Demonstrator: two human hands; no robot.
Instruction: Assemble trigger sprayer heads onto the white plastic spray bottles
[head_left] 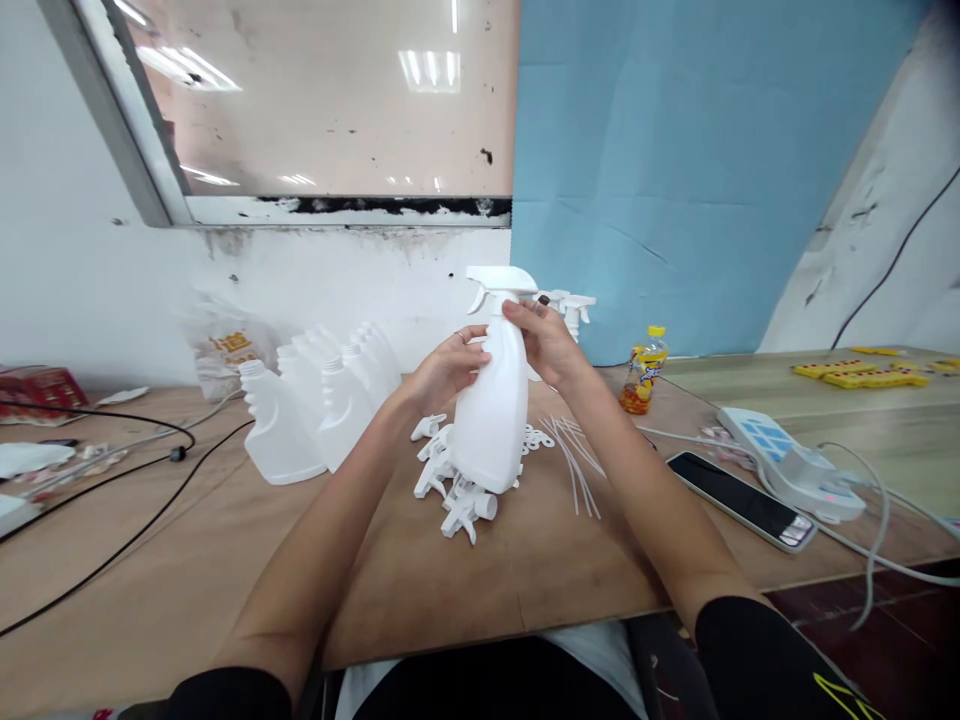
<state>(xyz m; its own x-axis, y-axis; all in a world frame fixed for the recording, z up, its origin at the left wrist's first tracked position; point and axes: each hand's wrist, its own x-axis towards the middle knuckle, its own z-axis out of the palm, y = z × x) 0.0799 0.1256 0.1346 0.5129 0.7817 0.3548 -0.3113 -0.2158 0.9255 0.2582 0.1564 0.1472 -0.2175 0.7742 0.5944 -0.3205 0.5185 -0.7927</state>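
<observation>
A white spray bottle (491,410) is held up above the table, slightly tilted, with a white trigger sprayer (504,280) seated on its neck. My left hand (450,365) closes on the bottle's upper side below the neck. At the collar under the sprayer head, my right hand (551,338) grips with thumb and fingers; some fingertips are hidden behind the bottle. Below the bottle lies a pile of loose white trigger sprayers (466,508). Thin white dip tubes (574,460) and small white rings (537,437) are spread to the right of the pile.
Several open white bottles (281,430) stand at the left. Bottles with sprayers (577,307) stand behind my right hand. Further right are a drink bottle (645,370), a phone (739,498) and a power strip (787,460). Black cables (135,540) cross the left side.
</observation>
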